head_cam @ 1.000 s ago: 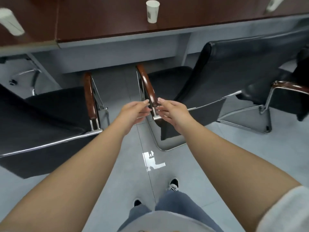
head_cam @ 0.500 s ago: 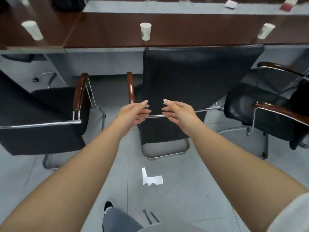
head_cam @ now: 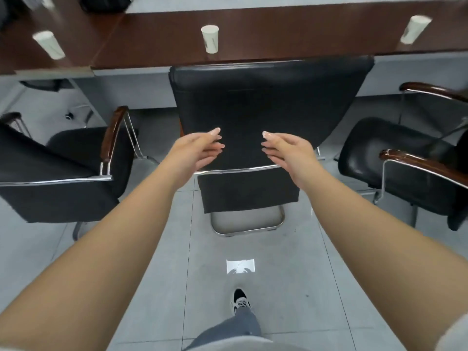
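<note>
A black leather chair [head_cam: 266, 102] with a chrome frame stands straight ahead, its back turned to me and its seat tucked under the dark brown table [head_cam: 278, 24]. My left hand [head_cam: 195, 150] and my right hand [head_cam: 286, 150] are stretched out in front of the chair's back, fingers straight and relaxed, palms facing each other. Both hands hold nothing. They hover just above the chrome bar [head_cam: 235, 170] across the back; whether they touch the leather I cannot tell.
A second black chair [head_cam: 63, 158] with a brown armrest stands at the left, a third one [head_cam: 395, 158] at the right. Three white paper cups, one being the middle cup [head_cam: 210, 39], stand on the table. The floor is grey tile; my shoe [head_cam: 240, 301] is below.
The view has swung to face the middle chair squarely from behind. My hands have moved apart from nearly touching to a wide gap and have risen up the chair's back.
</note>
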`<state>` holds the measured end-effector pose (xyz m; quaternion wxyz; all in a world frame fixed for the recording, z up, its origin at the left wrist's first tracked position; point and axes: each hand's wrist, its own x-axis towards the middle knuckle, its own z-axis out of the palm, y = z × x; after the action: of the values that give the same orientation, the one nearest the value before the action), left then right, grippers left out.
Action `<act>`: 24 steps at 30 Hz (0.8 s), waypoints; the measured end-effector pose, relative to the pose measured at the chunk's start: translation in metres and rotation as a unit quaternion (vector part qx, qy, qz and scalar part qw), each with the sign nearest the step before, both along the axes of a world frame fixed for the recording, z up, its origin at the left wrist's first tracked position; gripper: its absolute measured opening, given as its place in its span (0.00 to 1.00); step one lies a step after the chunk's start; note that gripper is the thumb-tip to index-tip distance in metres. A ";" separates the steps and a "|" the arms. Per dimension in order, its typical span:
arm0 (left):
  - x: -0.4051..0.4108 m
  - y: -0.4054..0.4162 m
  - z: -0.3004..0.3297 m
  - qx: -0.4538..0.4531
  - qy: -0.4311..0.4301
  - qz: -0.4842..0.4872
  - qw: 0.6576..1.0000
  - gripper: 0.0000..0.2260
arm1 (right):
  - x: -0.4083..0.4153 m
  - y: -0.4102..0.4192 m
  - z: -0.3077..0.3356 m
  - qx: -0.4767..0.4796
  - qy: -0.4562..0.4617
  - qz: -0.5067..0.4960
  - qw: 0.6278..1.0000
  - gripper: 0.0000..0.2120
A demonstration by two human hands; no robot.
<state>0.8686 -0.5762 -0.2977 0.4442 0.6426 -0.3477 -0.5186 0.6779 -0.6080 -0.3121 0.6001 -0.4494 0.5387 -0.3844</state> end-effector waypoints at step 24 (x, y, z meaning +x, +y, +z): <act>0.012 -0.148 0.049 -0.188 -0.634 -0.056 0.748 0.24 | -0.057 -0.196 0.069 -0.336 0.573 0.159 0.730 0.31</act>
<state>0.8807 -0.7241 -0.2490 0.2036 0.7063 -0.6753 0.0601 0.6213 -0.8040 -0.2429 0.0393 -0.8360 0.5363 -0.1088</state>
